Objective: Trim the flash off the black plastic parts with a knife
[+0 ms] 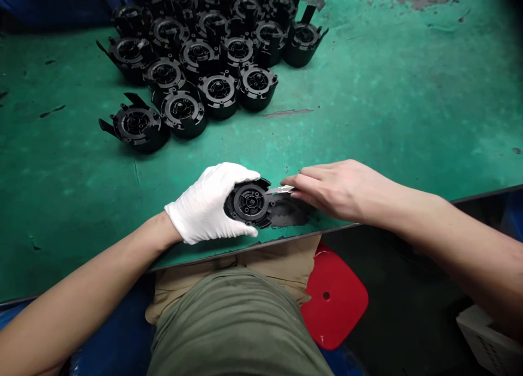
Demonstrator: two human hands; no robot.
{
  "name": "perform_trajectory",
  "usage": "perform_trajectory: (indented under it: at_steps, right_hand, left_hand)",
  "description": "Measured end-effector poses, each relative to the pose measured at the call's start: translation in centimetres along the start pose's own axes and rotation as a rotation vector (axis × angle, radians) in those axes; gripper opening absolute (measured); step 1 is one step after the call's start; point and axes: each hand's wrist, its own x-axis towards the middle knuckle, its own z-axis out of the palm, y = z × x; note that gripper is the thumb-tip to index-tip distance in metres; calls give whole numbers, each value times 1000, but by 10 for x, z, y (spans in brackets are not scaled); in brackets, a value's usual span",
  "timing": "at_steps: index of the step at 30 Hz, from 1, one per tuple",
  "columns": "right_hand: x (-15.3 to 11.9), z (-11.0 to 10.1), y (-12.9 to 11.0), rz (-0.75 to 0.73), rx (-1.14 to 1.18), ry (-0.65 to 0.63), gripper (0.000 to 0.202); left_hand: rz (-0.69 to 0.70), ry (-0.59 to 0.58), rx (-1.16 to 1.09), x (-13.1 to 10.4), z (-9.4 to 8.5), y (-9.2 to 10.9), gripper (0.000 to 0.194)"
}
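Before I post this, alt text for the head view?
A gloved left hand grips a round black part over a green table while the bare right hand holds a thin tool, its tip at the part's edge. Beyond sits a cluster of similar parts; a red stool shows below.

The gloved left hand (212, 204) grips a round black part (251, 201) above the table (388, 109); the bare right hand (333, 189) holds a slim tool (281, 190) at its rim.
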Motion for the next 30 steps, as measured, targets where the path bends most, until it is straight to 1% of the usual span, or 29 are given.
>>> perform_trajectory:
  at_steps: [3,5,9,11,13,16,21,24,27,30]
  right_hand:
    - [5,-2,5,-118,-50,-35,43]
    - [5,-3,3,-115,-69,-21,43]
    - [0,-1,-5,-91,-78,-25,41]
    - [-1,1,-7,-97,-52,-20,39]
    - [0,3,-4,-117,-35,-9,37]
    - [5,-1,5,-164,-28,-15,32]
    - [19,-17,20,-281,-31,-134,29]
    - [26,-24,24,-325,-70,-172,31]
    - [28,-24,26,-337,-86,-179,33]
    - [23,-18,25,-315,-55,-143,33]
  left_hand:
    - [38,-12,-8,1,-2,2,83]
    - [51,-10,5,1,-3,4,81]
    - [66,-4,19,1,0,4,89]
    - [46,-9,11,3,1,3,95]
    - [23,-8,0,5,2,3,94]
    - [13,-5,-1,8,1,4,83]
    - [9,-16,-14,8,1,4,81]
    - [23,-3,-9,9,1,4,79]
    - [34,-2,-10,10,0,5,79]
    - [25,-17,-9,14,-1,8,72]
